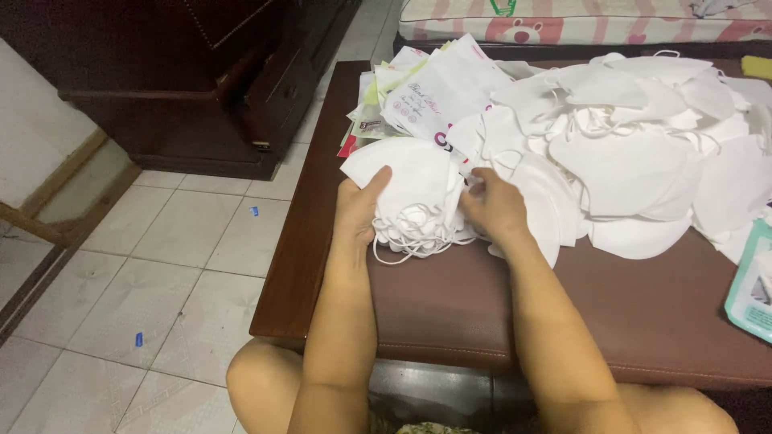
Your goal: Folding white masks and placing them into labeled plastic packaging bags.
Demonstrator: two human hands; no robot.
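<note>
The teal packet (752, 281) is cut off by the right edge, and the right hand (492, 205) hides its fingertips among masks (627, 153).

Both forearms are bare from the elbows down to the wrists, with no sleeves showing anywhere along them. The left hand (358, 210) and the right hand (492, 207) wear no gloves, rings, bracelets or watch. The fingers are short and rounded, with nails trimmed close. Two bare knees show at the bottom edge of the view, and between them sits a small patch of patterned fabric in pale, mottled tones.
</note>
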